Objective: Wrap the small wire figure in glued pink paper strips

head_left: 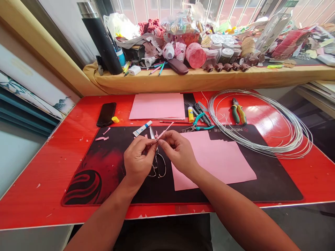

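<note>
Over the dark desk mat [110, 188], my left hand [138, 158] and my right hand [180, 150] meet with fingertips pinched together. Between them is a small piece of pink paper [166, 129], whose thin strip sticks out up and to the right; its lower part is hidden by my fingers. Metal scissors [164, 167] lie on the mat just under my hands, their blades partly covered. A white and blue glue tube [142, 128] rests beyond my left hand. Cut pink paper sheets [217, 160] lie beside and under my right forearm.
Pink sheets [157, 106] lie at the back. Teal pliers [199, 122], a yellow glue stick [190, 114], a wire coil [300, 136] and green-yellow pliers [238, 112] are to the right. A phone [106, 114] lies left; a black flask [101, 42] stands on the cluttered sill.
</note>
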Demonstrator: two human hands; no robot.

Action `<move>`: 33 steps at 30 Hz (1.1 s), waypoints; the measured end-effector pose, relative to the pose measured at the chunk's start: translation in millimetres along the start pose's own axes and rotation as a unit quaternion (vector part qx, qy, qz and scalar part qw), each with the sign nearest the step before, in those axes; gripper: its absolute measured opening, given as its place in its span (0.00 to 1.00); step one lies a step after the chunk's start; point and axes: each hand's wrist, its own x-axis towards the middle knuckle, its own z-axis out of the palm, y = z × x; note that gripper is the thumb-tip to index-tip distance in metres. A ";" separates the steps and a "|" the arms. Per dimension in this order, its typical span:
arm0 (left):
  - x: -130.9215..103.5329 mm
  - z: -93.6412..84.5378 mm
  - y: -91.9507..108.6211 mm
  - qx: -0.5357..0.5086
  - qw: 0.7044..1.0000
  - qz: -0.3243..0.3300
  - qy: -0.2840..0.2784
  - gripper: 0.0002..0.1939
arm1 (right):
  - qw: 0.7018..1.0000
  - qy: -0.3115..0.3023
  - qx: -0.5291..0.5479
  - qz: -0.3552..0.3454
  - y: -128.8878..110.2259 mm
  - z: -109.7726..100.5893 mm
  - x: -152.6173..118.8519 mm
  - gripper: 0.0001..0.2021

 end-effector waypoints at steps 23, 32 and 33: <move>5.9 -5.2 -2.5 0.020 0.999 -0.011 0.022 0.03 | 0.999 -0.040 0.015 0.024 3.2 1.7 -0.8 0.08; 3.1 -5.8 -4.2 0.038 0.999 0.018 0.011 0.03 | 0.993 -0.028 0.097 0.063 2.0 -2.1 4.2 0.12; 3.0 -6.1 -4.4 0.042 0.999 0.025 0.009 0.03 | 0.992 -0.032 0.100 0.064 2.6 -1.5 4.0 0.11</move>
